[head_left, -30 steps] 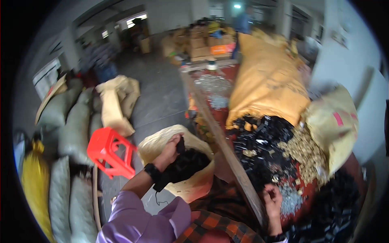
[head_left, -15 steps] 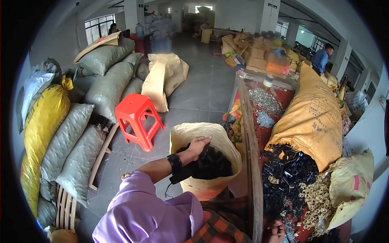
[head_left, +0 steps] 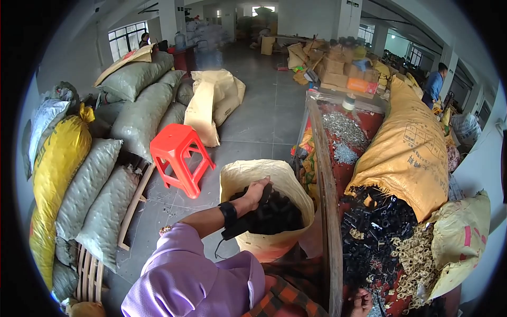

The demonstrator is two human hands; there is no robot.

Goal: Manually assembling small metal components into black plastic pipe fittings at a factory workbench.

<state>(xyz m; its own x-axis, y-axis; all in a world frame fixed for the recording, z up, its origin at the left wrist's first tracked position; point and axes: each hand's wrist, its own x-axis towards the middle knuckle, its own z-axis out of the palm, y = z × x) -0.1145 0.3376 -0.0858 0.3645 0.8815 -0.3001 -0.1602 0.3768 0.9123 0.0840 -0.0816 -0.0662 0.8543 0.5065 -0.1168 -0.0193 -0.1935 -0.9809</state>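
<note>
Black pieces (head_left: pixel 280 214) lay in the pale sack (head_left: pixel 288 177) under the left hand (head_left: pixel 255 194), whose outstretched fingers had just drawn inward, suggesting handling there, though its grip was unclear, while the right hand (head_left: pixel 362 303), well apart, curled at the tabletop (head_left: pixel 324 179), its hold hidden.

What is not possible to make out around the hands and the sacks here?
In the head view:
Left hand: its own back hides whether it grips a black piece.
Right hand: lower edge cuts off the wrist; anything in its grasp is too dark to tell.
Cream sack: black parts hide its bottom.
Orange woven sack: fabric hides what lies deeper.
</note>
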